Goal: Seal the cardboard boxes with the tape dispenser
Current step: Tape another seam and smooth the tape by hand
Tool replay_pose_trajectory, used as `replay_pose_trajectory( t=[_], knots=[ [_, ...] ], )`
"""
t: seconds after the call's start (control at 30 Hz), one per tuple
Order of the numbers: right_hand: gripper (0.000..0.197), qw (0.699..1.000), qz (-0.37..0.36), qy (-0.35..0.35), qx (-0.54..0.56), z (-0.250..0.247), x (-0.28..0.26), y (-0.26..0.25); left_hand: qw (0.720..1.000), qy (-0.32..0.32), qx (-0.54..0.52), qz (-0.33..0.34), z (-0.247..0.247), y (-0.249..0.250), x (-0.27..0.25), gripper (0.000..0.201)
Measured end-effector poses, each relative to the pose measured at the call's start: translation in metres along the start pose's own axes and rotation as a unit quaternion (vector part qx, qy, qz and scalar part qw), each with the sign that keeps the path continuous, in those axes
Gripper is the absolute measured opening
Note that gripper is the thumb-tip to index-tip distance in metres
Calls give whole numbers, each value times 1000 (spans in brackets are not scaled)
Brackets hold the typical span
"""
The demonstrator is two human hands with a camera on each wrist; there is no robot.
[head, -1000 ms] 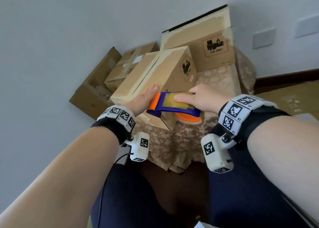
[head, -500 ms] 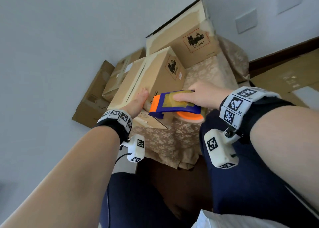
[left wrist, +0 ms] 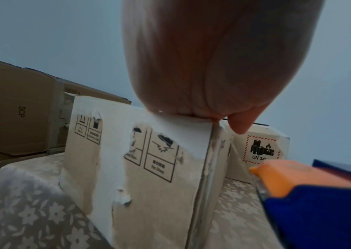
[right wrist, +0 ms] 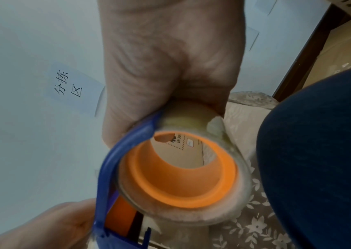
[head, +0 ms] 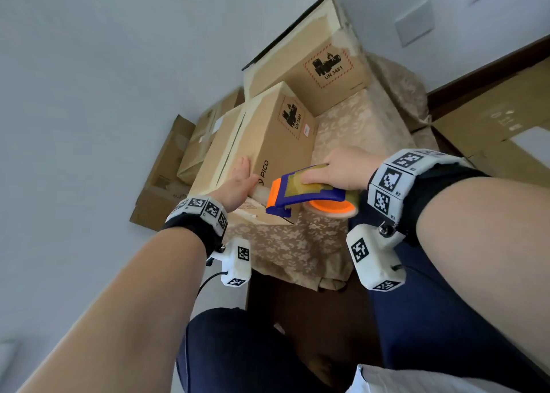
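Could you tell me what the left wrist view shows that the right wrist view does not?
Only the left wrist view shows the handling symbols on the box's torn end and the left hand resting on its top edge. Only the right wrist view shows the tape roll's orange core, the right hand gripping it, and a wall sign. Both show the dispenser, the floral cloth and a UN label.
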State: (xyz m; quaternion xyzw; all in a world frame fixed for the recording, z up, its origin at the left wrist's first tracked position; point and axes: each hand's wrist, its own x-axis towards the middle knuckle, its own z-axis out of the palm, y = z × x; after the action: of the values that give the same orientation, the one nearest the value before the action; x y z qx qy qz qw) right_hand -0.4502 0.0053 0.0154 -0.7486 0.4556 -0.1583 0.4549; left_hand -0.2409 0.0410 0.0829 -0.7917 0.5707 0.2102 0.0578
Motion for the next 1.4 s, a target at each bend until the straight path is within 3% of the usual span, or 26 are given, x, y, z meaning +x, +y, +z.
replay_pose_trajectory(
  t=[0.13,0.3,0.53,0.73,0.97,1.1,1.23,1.4],
  knots=[
    [42,998,3,-26,-58,5,8,-8,1000,-3,9,6,-1,-4,2,65],
    [51,999,26,-11,-41,10,21,-13,1000,4,18,14,0,-7,9,69],
    [65,995,25,-64,-67,10,29,-23,1000,7,21,11,-1,-9,15,76],
    [42,992,34,-69,-101,-2,21,-32,999,-4,39,4,-3,-9,21,81],
    [41,992,38,-65,-103,1,20,-40,997,-7,79,-10,-4,-8,30,88],
    [45,995,60,-35,-71,3,24,-47,996,1,90,-17,-2,-12,38,94],
    [37,998,62,5,33,4,31,-43,994,34,105,-13,1,-11,44,103],
    [31,996,76,3,44,-2,32,-50,989,33,142,-24,1,-12,48,101]
  ],
)
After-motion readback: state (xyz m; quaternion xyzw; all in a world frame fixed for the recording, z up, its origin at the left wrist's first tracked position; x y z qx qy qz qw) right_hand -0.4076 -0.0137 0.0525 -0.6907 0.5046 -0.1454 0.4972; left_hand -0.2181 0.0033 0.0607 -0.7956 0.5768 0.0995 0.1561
